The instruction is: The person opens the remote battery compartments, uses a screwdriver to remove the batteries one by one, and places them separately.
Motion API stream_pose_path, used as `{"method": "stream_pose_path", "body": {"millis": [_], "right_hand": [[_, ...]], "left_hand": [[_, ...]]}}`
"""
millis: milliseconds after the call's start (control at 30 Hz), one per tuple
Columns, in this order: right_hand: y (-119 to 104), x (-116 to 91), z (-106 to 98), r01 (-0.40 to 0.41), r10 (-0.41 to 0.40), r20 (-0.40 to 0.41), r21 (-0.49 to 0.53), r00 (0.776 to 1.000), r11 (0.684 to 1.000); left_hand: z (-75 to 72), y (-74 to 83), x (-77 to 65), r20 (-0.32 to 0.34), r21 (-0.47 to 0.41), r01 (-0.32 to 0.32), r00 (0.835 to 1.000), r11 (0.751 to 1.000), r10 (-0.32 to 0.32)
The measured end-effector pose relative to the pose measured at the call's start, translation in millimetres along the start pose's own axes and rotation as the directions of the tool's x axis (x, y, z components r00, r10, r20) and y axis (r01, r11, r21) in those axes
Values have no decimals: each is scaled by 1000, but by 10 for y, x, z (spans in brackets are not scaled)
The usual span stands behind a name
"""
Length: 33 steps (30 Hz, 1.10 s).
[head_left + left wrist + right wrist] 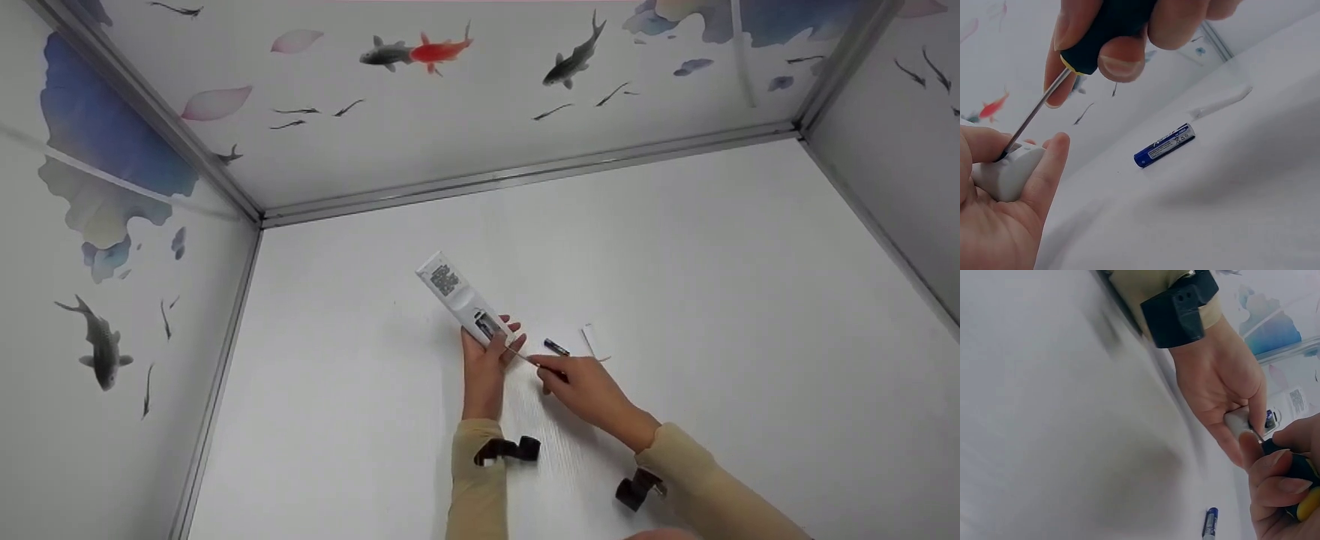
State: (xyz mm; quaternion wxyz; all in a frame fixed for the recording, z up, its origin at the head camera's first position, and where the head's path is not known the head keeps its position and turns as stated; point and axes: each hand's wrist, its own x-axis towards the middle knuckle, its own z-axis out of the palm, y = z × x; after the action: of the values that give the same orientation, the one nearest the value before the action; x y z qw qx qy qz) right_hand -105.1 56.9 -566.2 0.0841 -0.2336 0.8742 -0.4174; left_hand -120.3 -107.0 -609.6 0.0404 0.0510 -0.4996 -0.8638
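My left hand [486,371] holds a long white remote control [457,301], its back turned up with a printed label and an open battery compartment [489,325]. In the right wrist view a blue battery [1269,419] shows inside that compartment. My right hand [589,386] grips a screwdriver by its dark green and yellow handle [1107,36]. The screwdriver's thin metal shaft [1037,108] slants down to the end of the remote, its tip right at the compartment edge beside my left thumb.
A loose blue battery [1164,145] lies on the white table [337,420], just beyond my right hand. Behind it lies a slim white cover [590,340]. Panels painted with fish [570,60] stand along the table's back and sides, with metal edging [525,176].
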Motion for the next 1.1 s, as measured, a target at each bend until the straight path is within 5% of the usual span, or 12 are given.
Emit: {"method": "stream_pose_path", "body": {"millis": [800, 1100], "right_hand": [[204, -123, 307, 161, -148, -193, 54, 970, 985], [195, -125, 333, 173, -165, -205, 21, 965, 985]], "left_hand": [[-40, -28, 15, -2, -71, -27, 1000, 997, 27], [-67, -15, 21, 2, -212, 0, 1000, 977, 1]]}}
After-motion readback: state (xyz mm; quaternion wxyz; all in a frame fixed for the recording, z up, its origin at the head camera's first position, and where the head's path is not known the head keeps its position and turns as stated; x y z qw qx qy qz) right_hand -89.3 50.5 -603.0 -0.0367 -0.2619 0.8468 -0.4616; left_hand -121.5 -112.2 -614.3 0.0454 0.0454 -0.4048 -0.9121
